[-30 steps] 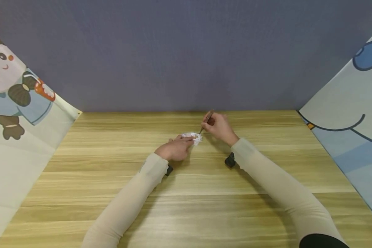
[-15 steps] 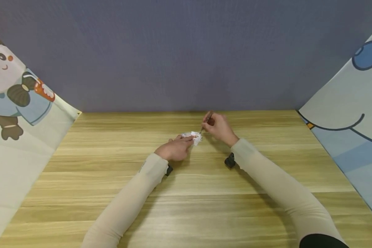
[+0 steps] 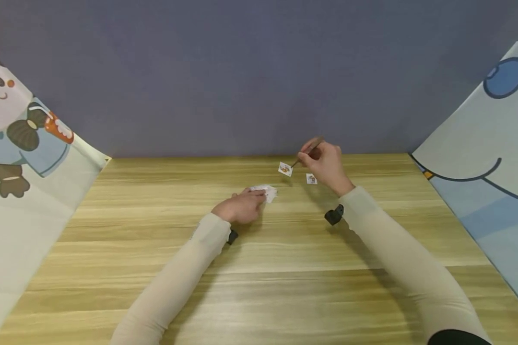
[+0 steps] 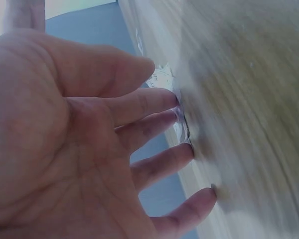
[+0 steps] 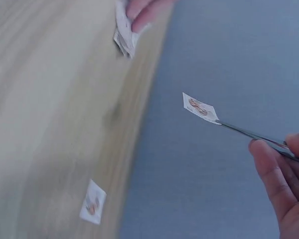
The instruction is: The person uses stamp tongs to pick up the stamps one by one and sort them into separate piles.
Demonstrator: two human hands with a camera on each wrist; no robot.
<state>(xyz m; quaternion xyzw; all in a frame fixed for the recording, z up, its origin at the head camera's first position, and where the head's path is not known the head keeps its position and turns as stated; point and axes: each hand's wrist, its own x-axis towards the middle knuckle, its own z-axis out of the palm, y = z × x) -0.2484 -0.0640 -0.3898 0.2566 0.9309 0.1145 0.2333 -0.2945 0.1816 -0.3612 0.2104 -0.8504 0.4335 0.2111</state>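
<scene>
In the head view my right hand pinches a pair of tweezers. Their tips grip one corner of a small white paper square with an orange-brown print, like a stamp or sticker; it hangs above the table. A second such square lies flat on the wood by my right hand. My left hand rests its fingertips on a crumpled white, partly clear packet. In the left wrist view those fingers are spread and nearly straight, hiding part of the packet.
The wooden table ends at a grey-blue upright panel just behind the hands. Cartoon-printed sheets, one on the left and one on the right, stand along the sides.
My right hand has moved up and right, carrying the paper square off the packet with the tweezers. The second square on the table has come into view. My left hand stays nearly still.
</scene>
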